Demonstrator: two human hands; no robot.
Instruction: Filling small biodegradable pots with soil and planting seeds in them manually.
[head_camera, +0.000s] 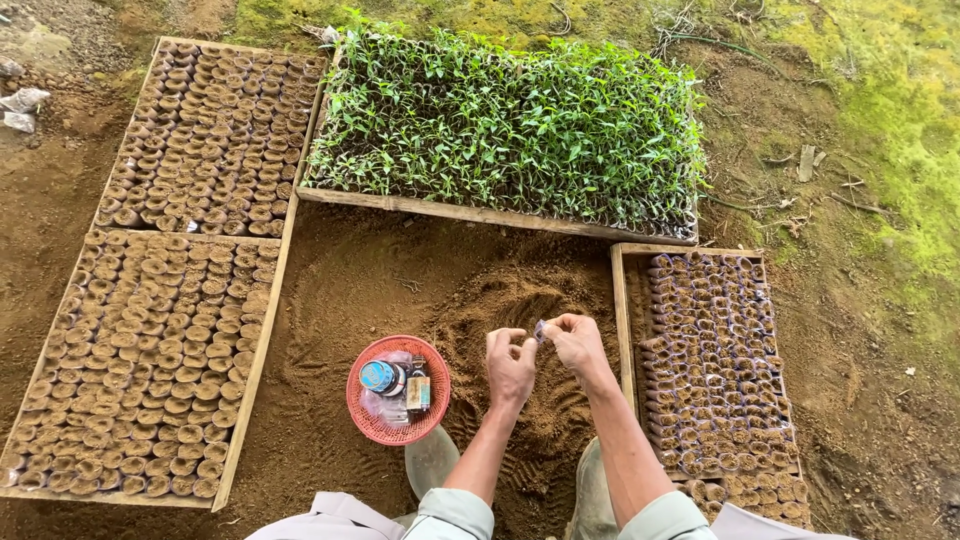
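Item 1, hands. My left hand (511, 362) and right hand (577, 342) were raised together over the mound of loose soil (520, 310). Between them was a small, pale, thin plastic seedling sleeve (540, 331). The fingers of both hands were pinched on its edges, thumbs forward. I could not tell whether the sleeve's mouth was open.

Item 2, step in hand. I judged this to be the opening of an empty sleeve, ahead of filling it with soil. The sleeve was clear of the ground and held directly above the mound.

Item 3, next move. By my judgement it called for spreading the thin film apart without tearing it, then lowering it to the soil just beneath.

Item 4, surroundings:
- Wooden tray of unfilled sleeves (712, 360), just right of my right forearm, packed in rows.
- Two wooden trays of soil-filled sleeves, near left (150, 360) and far left (215, 135), no plants showing.
- Wooden tray of green seedlings (510, 125), dense, beyond the mound.
- Red plastic basket (398, 390), just left of my left wrist, on bare earth; it held a blue-capped container (379, 376) and a small bottle (418, 390).
- Mossy ground (900, 120), far right.
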